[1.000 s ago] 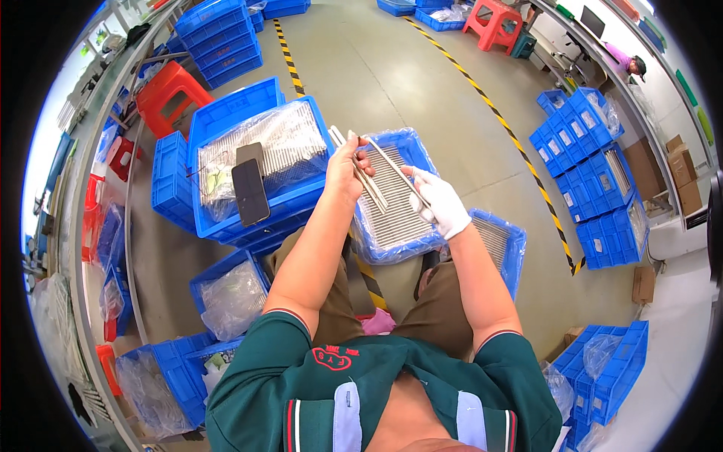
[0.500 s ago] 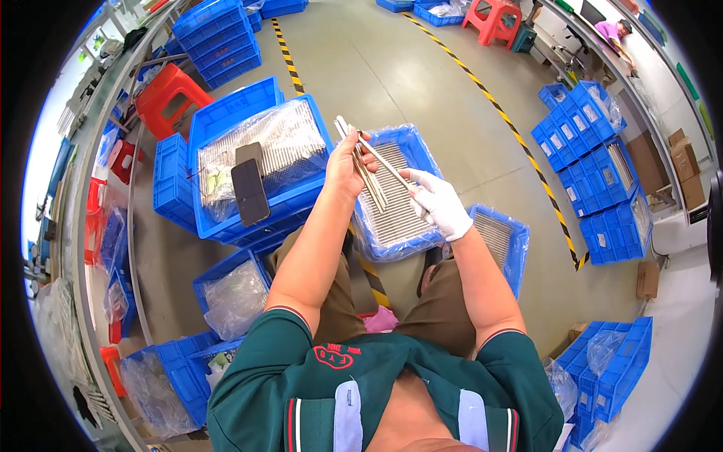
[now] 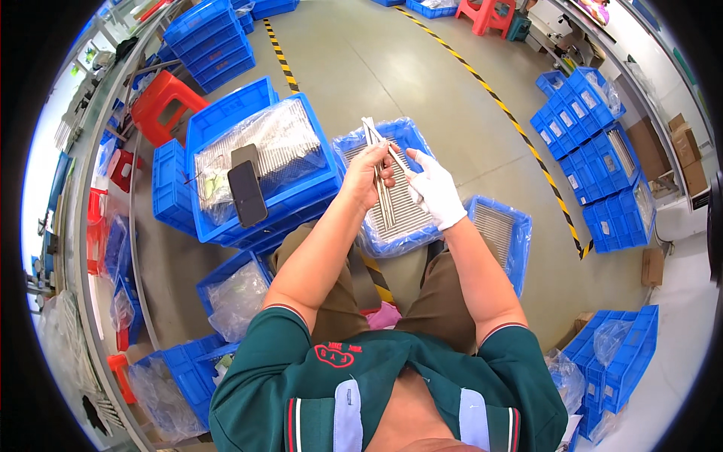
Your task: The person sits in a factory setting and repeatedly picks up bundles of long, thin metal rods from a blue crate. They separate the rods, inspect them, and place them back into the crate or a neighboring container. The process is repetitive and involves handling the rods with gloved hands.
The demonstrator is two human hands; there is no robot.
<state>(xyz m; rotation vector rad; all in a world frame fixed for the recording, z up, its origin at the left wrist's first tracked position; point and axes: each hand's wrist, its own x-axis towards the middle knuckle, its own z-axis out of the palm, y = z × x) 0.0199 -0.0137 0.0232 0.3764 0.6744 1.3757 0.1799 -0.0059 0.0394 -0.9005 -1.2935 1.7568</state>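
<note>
Counting two hands: one left grip (image 3: 367,175), one right grip (image 3: 438,196). Spotting several metal rods (image 3: 370,129) at the left grip, bunched too tightly to number. Adding one lined blue tray (image 3: 407,134) beneath both, one second tray (image 3: 521,242) right of the right grip. Over left of the left grip, noting one black phone (image 3: 247,193), one red stool (image 3: 153,94); well beyond the right grip, one more stool (image 3: 482,8). Tallying two striped floor lines (image 3: 279,55) ahead.

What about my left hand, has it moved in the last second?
Yes, rightward: judged against the plastic-lined blue crate below, your left hand now sits farther in across it.
</note>
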